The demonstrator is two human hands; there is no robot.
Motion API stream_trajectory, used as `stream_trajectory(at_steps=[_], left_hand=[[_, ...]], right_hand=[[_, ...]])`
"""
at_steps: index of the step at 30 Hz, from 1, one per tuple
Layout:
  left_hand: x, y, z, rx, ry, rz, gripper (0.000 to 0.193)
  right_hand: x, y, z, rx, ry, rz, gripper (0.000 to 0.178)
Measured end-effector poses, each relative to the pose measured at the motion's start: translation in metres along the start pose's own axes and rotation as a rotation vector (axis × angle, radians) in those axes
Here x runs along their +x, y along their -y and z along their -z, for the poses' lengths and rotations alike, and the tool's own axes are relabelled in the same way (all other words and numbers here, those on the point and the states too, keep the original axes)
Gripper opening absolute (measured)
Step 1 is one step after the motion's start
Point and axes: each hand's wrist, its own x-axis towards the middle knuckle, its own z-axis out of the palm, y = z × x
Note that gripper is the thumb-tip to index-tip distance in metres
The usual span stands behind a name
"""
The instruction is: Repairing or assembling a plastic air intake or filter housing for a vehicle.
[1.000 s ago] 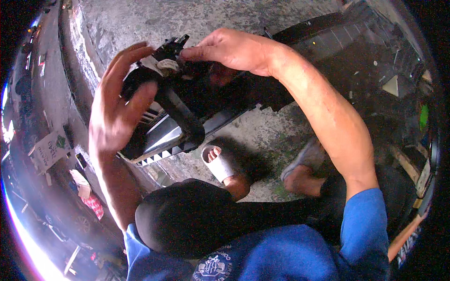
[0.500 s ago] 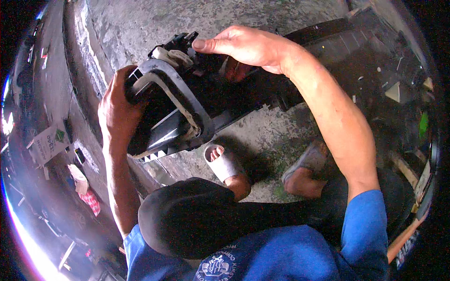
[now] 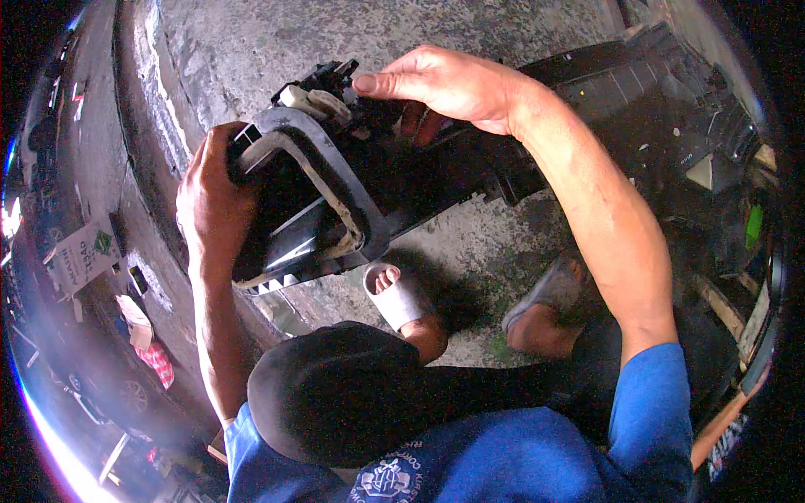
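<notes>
A long black moulded plastic panel (image 3: 436,180) slants from the left up to the far right, above my feet. Its near left end carries a raised, dusty grey-edged frame (image 3: 335,180). My left hand (image 3: 216,189) is wrapped around that end, with its fingertips hidden behind the panel. On the upper edge sits a black fitting (image 3: 335,77) with a pale, off-white plastic piece (image 3: 314,102) beside it. My right hand (image 3: 449,88) grips there, its thumb against the fitting and its other fingers curled beneath, partly in shadow.
Rough, stained concrete floor (image 3: 277,38) lies around the panel. At the right are wood strips (image 3: 719,306) and a green object (image 3: 754,225). A printed pale sheet (image 3: 82,256) and a red-and-white wrapper (image 3: 154,362) lie at the left. My sandalled foot (image 3: 397,298) is close below the panel.
The panel's left end has shifted very slightly to the right, and my right thumb has moved a little the same way. Both hands keep their grip.
</notes>
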Motion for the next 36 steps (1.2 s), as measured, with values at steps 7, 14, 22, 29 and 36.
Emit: stream_trajectory(at_steps=[7, 14, 22, 29, 36], left_hand=[[0.001, -0.001, 0.001, -0.007, 0.018, -0.017, 0.045], [0.003, 0.000, 0.002, -0.018, 0.032, -0.011, 0.046], [0.010, 0.006, 0.010, -0.219, 0.168, 0.016, 0.051], [0.040, 0.010, 0.037, -0.398, 0.649, 0.091, 0.064], [0.047, 0.025, 0.018, -0.397, 0.679, -0.080, 0.075]], right_hand=[[-0.001, 0.000, 0.001, 0.051, -0.016, -0.045, 0.048], [0.001, -0.003, -0.002, 0.057, -0.083, -0.009, 0.047], [0.000, -0.005, 0.000, 0.052, -0.040, -0.017, 0.045], [-0.001, 0.001, 0.001, 0.029, -0.023, -0.062, 0.044], [-0.001, 0.003, 0.002, 0.045, 0.015, -0.047, 0.042]])
